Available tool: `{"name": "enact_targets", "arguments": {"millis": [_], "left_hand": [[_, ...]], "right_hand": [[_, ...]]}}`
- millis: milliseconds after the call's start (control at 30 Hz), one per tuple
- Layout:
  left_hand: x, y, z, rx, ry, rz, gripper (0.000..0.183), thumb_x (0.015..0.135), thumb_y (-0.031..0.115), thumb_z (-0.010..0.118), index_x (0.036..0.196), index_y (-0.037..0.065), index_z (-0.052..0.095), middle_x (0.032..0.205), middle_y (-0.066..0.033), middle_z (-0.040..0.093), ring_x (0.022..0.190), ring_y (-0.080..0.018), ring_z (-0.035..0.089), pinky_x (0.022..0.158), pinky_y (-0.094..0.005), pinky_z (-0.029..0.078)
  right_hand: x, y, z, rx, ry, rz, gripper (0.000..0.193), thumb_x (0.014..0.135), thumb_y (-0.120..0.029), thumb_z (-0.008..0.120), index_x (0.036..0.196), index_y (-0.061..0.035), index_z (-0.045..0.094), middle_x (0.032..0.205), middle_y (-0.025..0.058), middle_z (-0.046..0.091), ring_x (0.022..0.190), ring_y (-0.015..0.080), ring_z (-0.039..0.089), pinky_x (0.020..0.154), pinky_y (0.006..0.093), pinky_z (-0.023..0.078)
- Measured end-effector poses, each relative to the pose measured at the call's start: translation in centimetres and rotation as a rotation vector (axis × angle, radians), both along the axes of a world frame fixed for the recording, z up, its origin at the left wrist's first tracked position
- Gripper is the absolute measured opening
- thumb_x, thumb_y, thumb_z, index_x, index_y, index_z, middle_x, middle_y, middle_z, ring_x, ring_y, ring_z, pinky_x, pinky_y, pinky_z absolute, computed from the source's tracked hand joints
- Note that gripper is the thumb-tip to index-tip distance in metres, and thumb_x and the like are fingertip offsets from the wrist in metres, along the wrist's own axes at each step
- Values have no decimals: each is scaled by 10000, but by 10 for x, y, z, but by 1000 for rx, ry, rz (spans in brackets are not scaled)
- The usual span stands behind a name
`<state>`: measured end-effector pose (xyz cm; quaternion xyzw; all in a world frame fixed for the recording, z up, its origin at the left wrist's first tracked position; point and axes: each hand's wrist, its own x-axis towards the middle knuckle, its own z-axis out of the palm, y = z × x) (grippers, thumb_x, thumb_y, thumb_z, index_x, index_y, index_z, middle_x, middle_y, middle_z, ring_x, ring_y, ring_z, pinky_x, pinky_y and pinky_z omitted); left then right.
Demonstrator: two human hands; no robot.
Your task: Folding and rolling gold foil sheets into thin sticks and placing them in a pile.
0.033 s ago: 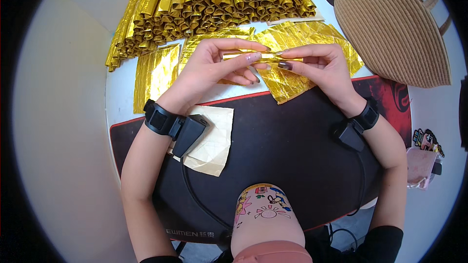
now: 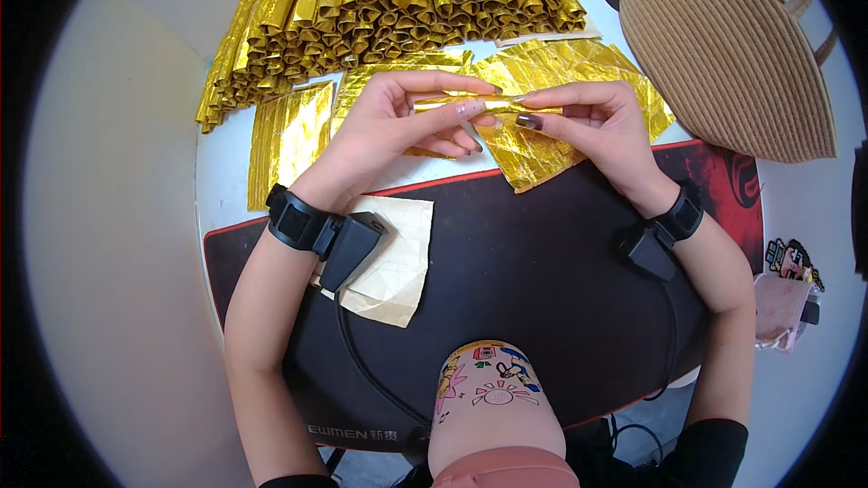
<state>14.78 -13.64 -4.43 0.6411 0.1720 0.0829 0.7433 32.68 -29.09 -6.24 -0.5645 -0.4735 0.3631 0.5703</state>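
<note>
A narrow roll of gold foil paper (image 2: pixel 500 105) is held level in front of me, above the inner edges of the flat sheets. Its left end is pinched between the thumb and fingers of my left hand (image 2: pixel 391 122), the lower fingers curling beneath. On the other end, my right hand (image 2: pixel 608 129) grips with thumb and forefinger. Behind the right hand lies a creased gold foil sheet (image 2: pixel 542 149), partly covered by the fingers. More gold sheets (image 2: pixel 287 140) lie to the left, behind and beside my left hand.
A tall stack of rolled gold foil tubes (image 2: pixel 389 9) fills the back. A woven straw bag (image 2: pixel 723 54) stands at the back right. On the black desk mat (image 2: pixel 542 262) lies a cream paper sheet (image 2: pixel 402 262) near my left wrist. A patterned tumbler (image 2: pixel 493 398) rises in front.
</note>
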Motion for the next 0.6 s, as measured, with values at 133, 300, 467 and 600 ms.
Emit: {"name": "enact_targets", "arguments": {"millis": [133,300,467,600], "left_hand": [[-1,1,2,6,0,-11,297,877,97,608,1152,-13,584,920,-122,671,710,-98,650,646,-178,545],[-1,1,-1,11,4,-16,316,864,58,614,1169,-15,576,948,-129,672,725,-103,656,669,-179,549],[-1,-1,0,-14,34,-8,321,862,45,611,1175,-19,572,952,-128,671,754,-110,664,684,-183,552],[-1,-2,1,-21,24,-11,320,853,47,625,1167,-4,585,955,-123,670,783,-111,662,731,-198,546]], "right_hand": [[1,0,0,-6,26,0,219,810,-20,660,1027,12,669,925,89,684,808,91,637,763,215,513],[2,0,-1,-9,16,-9,204,803,-7,659,1006,13,676,914,93,685,812,91,637,757,211,515],[1,-2,1,-23,30,-44,197,794,12,659,991,20,671,941,89,678,808,97,643,760,213,520],[1,-1,2,-1,20,-45,204,798,10,657,1001,23,660,945,82,672,798,91,643,745,205,519]]}}
